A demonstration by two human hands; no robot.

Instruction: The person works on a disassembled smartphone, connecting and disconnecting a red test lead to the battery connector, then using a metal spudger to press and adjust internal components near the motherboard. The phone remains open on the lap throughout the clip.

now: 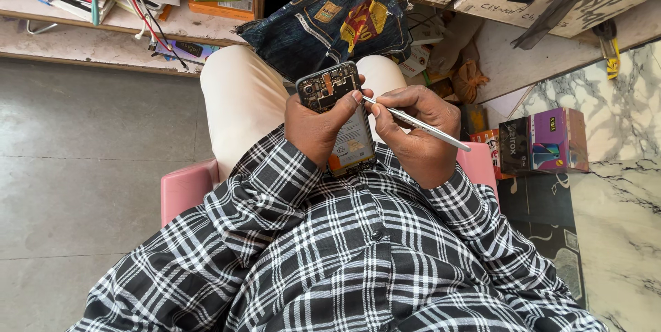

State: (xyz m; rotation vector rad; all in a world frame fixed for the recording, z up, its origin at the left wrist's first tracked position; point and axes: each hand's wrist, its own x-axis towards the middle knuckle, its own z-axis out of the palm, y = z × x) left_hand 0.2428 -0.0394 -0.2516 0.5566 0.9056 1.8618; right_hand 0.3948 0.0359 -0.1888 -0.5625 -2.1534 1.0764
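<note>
My checked shirt [358, 263] fills the bottom of the view, black and white, with both sleeves running up toward my lap. I am sitting on a pink stool [184, 187], my pale trousers [237, 98] stretched out over the grey floor [82, 167].

My left hand [318, 129] is wrapped around a phone [339, 115] with its back cover off, so the circuit board and battery show. The fingers curl behind it and the thumb presses across its right edge, holding it upright over my lap. My right hand [416, 132] is closed around a thin silver tool [420, 123], pinched like a pen. Its tip rests at the phone's right edge, just by my left thumb.

Beyond my knees hangs a dark blue bag [330, 15] against the shelves [103, 22], which are stacked with papers and small boxes. To my right, on a marble counter [620, 167], stands a purple and black box [547, 141].
</note>
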